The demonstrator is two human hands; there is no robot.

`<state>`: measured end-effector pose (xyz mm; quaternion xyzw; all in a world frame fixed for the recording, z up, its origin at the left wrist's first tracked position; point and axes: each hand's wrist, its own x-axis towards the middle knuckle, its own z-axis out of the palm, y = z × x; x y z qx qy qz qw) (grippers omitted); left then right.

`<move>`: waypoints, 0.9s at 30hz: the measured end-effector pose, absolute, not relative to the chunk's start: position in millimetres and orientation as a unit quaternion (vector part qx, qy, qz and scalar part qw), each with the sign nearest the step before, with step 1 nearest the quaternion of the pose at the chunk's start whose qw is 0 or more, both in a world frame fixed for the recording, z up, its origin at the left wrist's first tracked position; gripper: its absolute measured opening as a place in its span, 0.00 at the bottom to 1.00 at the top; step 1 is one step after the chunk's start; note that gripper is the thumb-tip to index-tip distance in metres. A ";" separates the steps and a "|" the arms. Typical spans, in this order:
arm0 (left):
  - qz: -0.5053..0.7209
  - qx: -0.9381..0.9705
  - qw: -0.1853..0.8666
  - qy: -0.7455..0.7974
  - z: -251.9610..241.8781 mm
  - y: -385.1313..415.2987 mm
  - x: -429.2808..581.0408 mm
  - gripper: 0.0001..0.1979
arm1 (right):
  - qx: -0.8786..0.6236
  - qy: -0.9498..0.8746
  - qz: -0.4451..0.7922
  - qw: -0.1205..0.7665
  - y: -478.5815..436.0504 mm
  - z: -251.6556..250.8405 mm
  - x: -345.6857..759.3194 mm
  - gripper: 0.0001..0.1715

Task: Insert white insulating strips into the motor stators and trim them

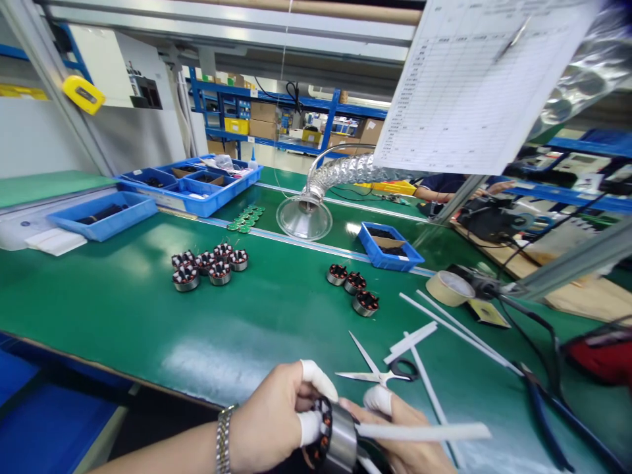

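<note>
The left grip (269,418) is closed on a motor stator (338,438), and a white plastic strip (424,432) is pinched by the right grip (395,431), lengthwise toward it.

- Left hand (269,418) and right hand (395,434) close together at the near edge of the green mat (247,329), a wound stator (340,434) and a white plastic strip (424,432) between them
- Straight ahead: a wide stretch of mat, free for passage as far as six stators (210,266)
- Lane of green mat between those six and three more stators (351,289)
- End of that lane: a blue tray (390,247) and a funnel-shaped fume hood (303,217)
- Just right of the right hand: scissors (378,372) and loose white strips (457,329), blocking any sideways path
- Farther right: blue-handled pliers (543,411), black cables (536,322) and a roll of tape (449,288)
</note>
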<state>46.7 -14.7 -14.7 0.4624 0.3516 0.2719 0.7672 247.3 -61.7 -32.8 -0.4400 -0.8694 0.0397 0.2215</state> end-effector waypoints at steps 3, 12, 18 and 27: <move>0.286 0.410 0.787 0.362 -15.6 -7.8 40.8 0.12 | -0.463 -0.864 -0.018 0.195 -46.7 -30.2 268.5 0.21; 0.447 0.261 0.763 0.389 -8.9 20.4 18.9 0.16 | -0.550 -0.816 -0.134 0.118 14.2 -47.9 372.4 0.16; 0.444 0.253 0.758 0.405 -11.2 18.2 20.7 0.14 | -0.547 -0.818 -0.141 0.106 15.2 -47.6 371.7 0.17; 0.446 0.248 0.739 0.440 -11.2 18.8 22.3 0.15 | -0.560 -0.813 -0.113 0.116 1.6 -47.1 360.6 0.15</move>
